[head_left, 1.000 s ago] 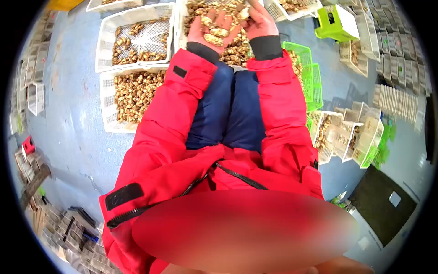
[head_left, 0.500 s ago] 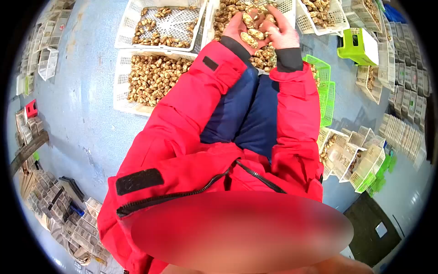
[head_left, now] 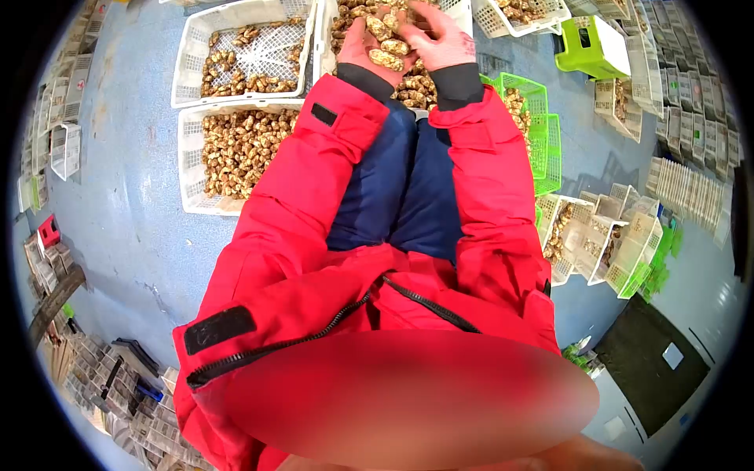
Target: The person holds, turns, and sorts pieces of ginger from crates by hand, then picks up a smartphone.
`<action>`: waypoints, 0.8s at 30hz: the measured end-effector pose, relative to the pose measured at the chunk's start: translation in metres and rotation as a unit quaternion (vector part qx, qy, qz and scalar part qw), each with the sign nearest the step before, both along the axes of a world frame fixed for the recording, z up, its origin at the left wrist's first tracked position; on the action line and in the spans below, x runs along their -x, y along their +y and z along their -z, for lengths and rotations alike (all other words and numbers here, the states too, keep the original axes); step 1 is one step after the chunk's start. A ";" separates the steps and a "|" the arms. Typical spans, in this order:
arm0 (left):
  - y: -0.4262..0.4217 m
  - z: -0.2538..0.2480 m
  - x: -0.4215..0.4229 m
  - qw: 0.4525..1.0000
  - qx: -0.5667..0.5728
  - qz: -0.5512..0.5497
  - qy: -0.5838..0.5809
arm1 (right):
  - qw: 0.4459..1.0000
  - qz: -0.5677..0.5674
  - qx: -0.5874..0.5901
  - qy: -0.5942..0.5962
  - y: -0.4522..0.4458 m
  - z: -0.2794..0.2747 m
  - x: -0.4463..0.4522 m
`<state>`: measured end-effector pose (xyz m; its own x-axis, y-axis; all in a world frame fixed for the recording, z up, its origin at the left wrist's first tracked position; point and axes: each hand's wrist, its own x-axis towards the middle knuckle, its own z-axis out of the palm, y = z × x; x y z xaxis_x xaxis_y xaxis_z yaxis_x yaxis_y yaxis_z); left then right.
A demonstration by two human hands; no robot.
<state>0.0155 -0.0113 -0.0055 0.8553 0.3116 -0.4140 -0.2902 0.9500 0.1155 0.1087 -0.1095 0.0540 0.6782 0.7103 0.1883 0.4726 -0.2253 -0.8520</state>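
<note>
Right hand (head_left: 446, 41) nearer, pieces (head_left: 386, 60) in left grip (head_left: 358, 53)

- Several oval pieces (head_left: 386, 60), cream with brown patches, lie at different angles on the left hand (head_left: 363, 53).
- Similar pieces (head_left: 416, 89), more brown, lie heaped in the white crate (head_left: 324, 47), and they reach close to its near edge.
</note>
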 end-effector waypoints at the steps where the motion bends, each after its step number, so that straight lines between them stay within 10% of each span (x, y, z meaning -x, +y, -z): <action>1: 0.002 0.005 0.000 0.998 -0.023 0.009 0.052 | 0.997 -0.013 -0.007 -0.080 0.004 0.010 -0.002; 6: 0.002 0.013 0.001 0.998 -0.010 0.015 -0.056 | 0.999 -0.005 0.045 -0.021 0.005 0.004 -0.004; 12: -0.012 -0.033 0.003 0.988 0.109 -0.026 -0.111 | 0.871 0.005 -0.274 0.407 -0.001 -0.005 -0.015; 17: -0.011 -0.025 0.003 0.981 0.113 -0.016 -0.156 | 0.955 -0.005 -0.171 0.242 -0.007 0.006 -0.022; 20: -0.012 -0.030 0.004 0.986 0.102 -0.020 -0.133 | 0.912 0.019 -0.210 0.351 -0.010 0.011 -0.025; 22: -0.014 -0.039 0.004 0.994 0.052 -0.034 -0.089 | 0.971 0.033 -0.166 0.169 -0.004 0.019 -0.025; 24: -0.009 -0.024 0.002 0.996 0.042 -0.008 -0.074 | 0.947 -0.021 -0.104 0.304 -0.007 -0.001 -0.007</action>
